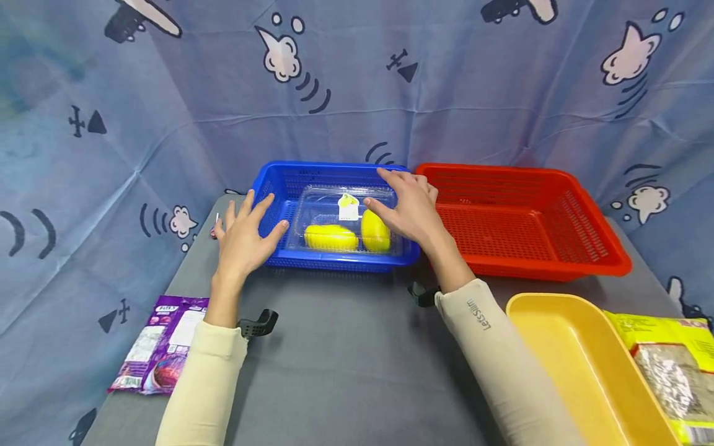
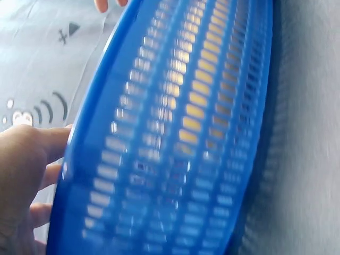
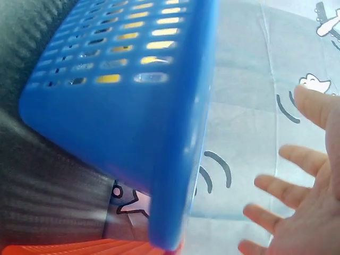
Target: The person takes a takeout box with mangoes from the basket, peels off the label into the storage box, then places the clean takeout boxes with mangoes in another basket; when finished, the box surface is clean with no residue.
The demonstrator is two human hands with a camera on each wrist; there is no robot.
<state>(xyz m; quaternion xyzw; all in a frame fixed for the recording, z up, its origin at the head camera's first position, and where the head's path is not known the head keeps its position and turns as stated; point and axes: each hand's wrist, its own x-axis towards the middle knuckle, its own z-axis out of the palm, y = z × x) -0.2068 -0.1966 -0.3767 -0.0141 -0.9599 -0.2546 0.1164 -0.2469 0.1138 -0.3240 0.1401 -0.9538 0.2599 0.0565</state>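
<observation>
In the head view a blue basket (image 1: 334,259) holds a clear plastic box (image 1: 318,207) with two yellow fruits (image 1: 331,238) showing inside. A small white-and-yellow label (image 1: 348,207) sits on the box's lid. My left hand (image 1: 244,238) is spread at the basket's left end, fingers pointing away, and holds nothing. Over the right end of the basket hovers my right hand (image 1: 409,207), its fingers extended and apart. In the right wrist view the right fingers (image 3: 287,190) stand off from the basket rim (image 3: 180,159).
A red basket (image 1: 502,232) stands right of the blue one. Nearer on the right lie a yellow tray (image 1: 580,365) and a yellow packet (image 1: 669,371). A purple packet (image 1: 167,347) rests at the left on the grey table (image 1: 346,347). A patterned cloth (image 1: 346,80) hangs behind.
</observation>
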